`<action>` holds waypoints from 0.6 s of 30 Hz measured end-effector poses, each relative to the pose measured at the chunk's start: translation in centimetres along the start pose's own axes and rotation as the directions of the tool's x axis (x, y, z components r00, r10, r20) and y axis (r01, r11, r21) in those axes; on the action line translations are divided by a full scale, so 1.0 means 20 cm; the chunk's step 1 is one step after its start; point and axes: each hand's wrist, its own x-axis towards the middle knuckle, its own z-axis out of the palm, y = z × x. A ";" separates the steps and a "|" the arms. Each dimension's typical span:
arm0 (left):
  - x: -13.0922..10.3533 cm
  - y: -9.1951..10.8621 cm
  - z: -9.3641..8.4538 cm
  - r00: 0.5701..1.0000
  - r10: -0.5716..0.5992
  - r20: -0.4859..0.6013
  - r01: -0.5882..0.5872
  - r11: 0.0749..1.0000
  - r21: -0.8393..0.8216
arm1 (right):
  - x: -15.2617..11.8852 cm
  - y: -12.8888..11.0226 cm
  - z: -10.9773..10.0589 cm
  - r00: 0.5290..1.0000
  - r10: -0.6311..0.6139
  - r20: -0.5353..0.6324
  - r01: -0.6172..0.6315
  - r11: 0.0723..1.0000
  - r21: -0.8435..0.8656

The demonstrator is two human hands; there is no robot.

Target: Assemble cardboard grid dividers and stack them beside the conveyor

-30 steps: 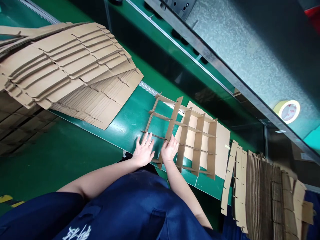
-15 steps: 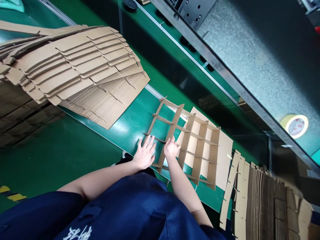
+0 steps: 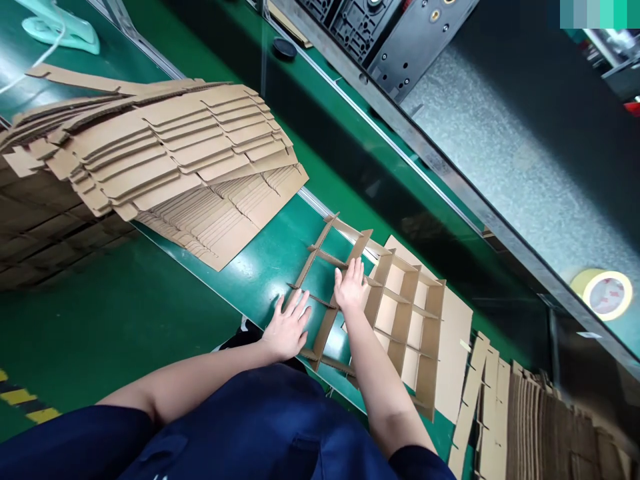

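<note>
A cardboard divider grid (image 3: 403, 313) of interlocked slotted strips stands on the green table, its right part over a flat cardboard sheet (image 3: 454, 340). My left hand (image 3: 287, 328) lies spread at the near left side of the grid, its fingertips by the end strip. Flat on top of the neighbouring cross strip, my right hand (image 3: 351, 287) has its fingers stretched out and close together. Neither hand grips anything. My right forearm hides some of the grid's near cells.
A large fanned pile of slotted cardboard sheets (image 3: 190, 160) lies at the left. More cardboard strips (image 3: 535, 420) stand in rows at the lower right. A metal-edged shelf above holds a tape roll (image 3: 603, 295) and dark machine parts (image 3: 385, 40).
My right hand has opened from its closed hold on the cross strip and moved up along it, away from my body. My left hand stays nearly in place. The camera view has shifted slightly.
</note>
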 end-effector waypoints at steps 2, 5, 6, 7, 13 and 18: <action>0.00 0.00 0.00 1.000 0.011 -0.006 -0.011 1.000 -0.004 | 0.08 0.02 -0.04 0.998 0.011 -0.056 -0.010 1.000 0.008; 0.00 0.00 0.00 1.000 0.018 -0.015 -0.018 1.000 0.001 | 0.27 0.04 -0.11 0.992 0.040 -0.118 -0.040 0.999 0.000; 0.00 0.00 0.00 1.000 0.018 -0.018 -0.018 1.000 0.005 | 0.33 0.05 -0.12 0.994 0.043 -0.102 -0.045 0.999 -0.015; 0.00 0.00 0.01 1.000 0.018 -0.020 -0.017 1.000 0.010 | 0.38 0.06 -0.13 0.997 0.043 -0.066 -0.045 0.998 -0.034; 0.01 0.00 0.00 1.000 0.009 -0.007 -0.009 1.000 0.006 | 0.51 0.10 -0.03 0.995 0.076 0.071 -0.066 0.988 -0.136; 0.01 -0.01 -0.02 1.000 0.030 0.002 -0.030 0.999 -0.031 | 0.53 0.09 0.03 0.997 0.054 0.059 -0.048 0.995 -0.090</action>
